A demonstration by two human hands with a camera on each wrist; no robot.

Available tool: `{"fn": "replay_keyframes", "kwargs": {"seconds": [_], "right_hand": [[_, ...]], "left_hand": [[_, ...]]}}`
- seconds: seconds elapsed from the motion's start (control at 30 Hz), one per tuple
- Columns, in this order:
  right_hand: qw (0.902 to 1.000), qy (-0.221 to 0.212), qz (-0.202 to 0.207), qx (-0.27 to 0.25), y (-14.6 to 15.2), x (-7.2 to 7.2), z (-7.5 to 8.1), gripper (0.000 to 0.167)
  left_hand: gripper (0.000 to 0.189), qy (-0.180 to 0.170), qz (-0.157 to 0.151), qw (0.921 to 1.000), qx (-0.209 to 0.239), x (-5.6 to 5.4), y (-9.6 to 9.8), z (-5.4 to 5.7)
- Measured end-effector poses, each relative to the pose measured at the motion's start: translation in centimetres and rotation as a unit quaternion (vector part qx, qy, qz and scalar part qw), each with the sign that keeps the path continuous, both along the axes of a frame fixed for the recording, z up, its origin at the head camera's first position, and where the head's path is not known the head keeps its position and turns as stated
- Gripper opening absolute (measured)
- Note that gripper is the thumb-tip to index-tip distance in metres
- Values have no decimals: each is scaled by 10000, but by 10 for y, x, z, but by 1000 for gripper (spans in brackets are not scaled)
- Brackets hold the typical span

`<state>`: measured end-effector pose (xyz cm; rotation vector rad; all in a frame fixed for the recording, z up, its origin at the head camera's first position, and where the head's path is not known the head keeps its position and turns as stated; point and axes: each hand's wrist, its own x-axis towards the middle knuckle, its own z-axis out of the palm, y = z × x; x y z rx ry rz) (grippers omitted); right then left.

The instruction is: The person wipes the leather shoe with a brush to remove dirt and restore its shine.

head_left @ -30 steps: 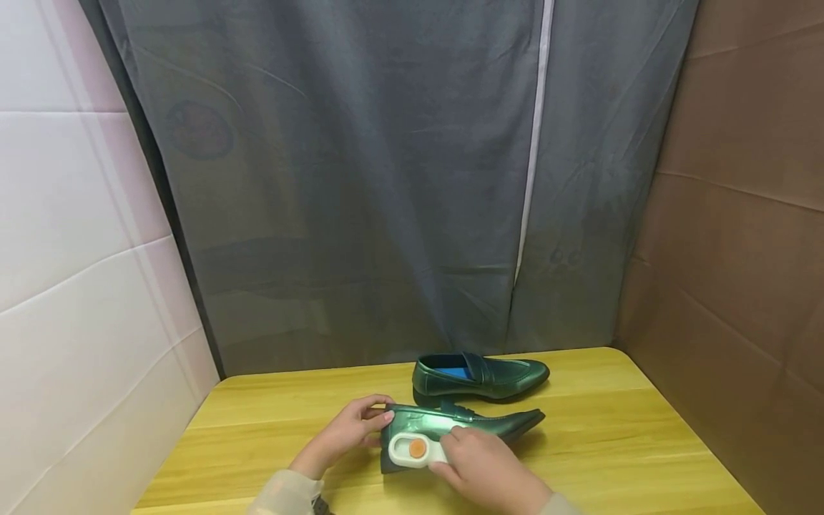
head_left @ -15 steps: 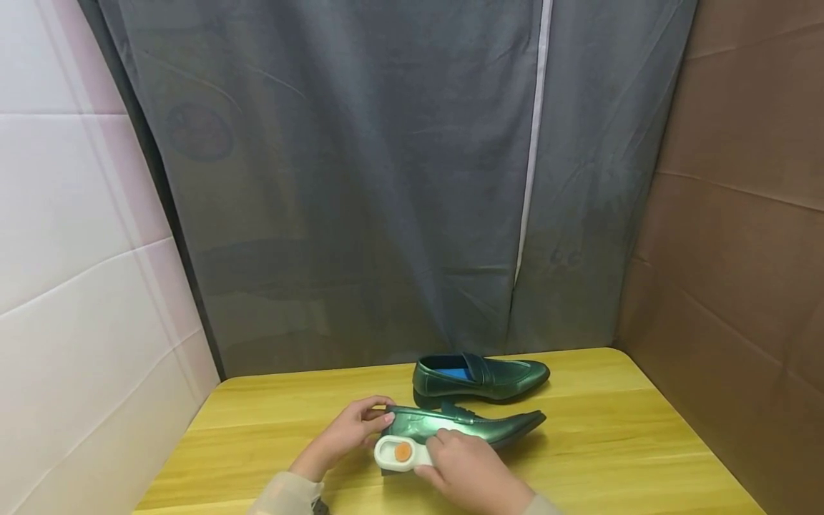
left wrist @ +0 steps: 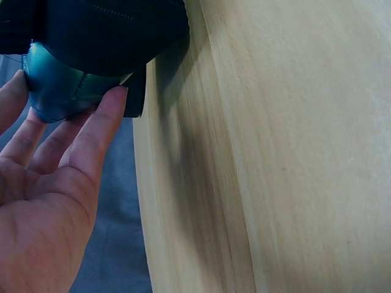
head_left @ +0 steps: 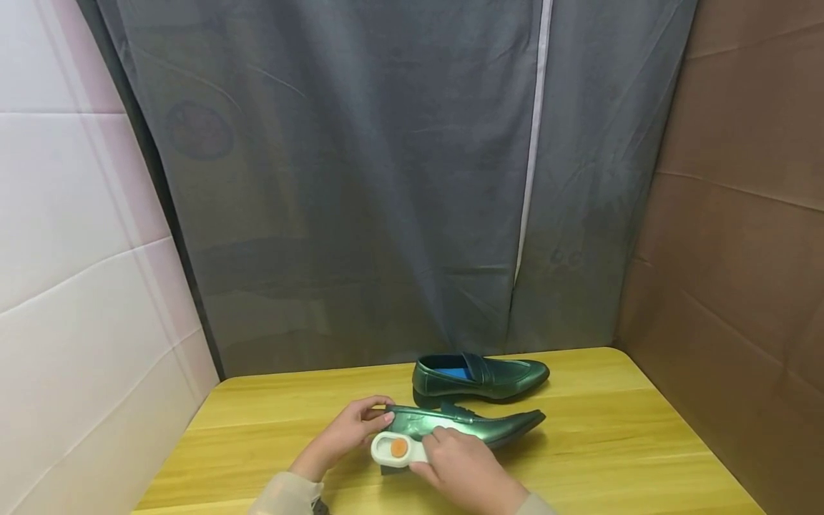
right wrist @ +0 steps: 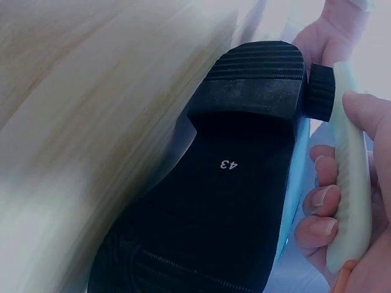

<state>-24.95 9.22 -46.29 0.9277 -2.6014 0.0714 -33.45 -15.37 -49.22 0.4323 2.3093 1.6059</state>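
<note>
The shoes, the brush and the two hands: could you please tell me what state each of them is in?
Near green shoe: tilted, sole showing in the right wrist view.
Far green shoe: upright on the table, no hand on it.
White brush: held, bristles beside the near shoe's heel; contact uncertain.
Left hand: gripping the near shoe's heel end.
Right hand: fingers curled round the brush handle.

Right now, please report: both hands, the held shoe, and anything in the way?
Left fingers hold green shoe, tilted. Right fingers grip white brush beside heel. Second shoe close behind, upright.
</note>
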Motion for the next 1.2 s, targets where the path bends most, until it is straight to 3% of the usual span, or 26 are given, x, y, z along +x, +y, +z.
{"fn": "replay_keyframes", "kwargs": {"seconds": [0.2,0.6,0.77,1.2], "right_hand": [[9997,-208,-145,-16,-2,-1,2,45],[9991,-64,-264,-311,2,-4,6,38],[9989,72,-369,-297,4,-5,6,40],[9970,-21,-587,-500,21,-7,5,41]], "left_hand": [[44,44,-1,10000,12,0,0,0],[38,163,-118,9995,255,3,-1,2],[38,-47,-233,9985,484,2,-1,1],[47,-342,-116,9976,590,2,0,1]]}}
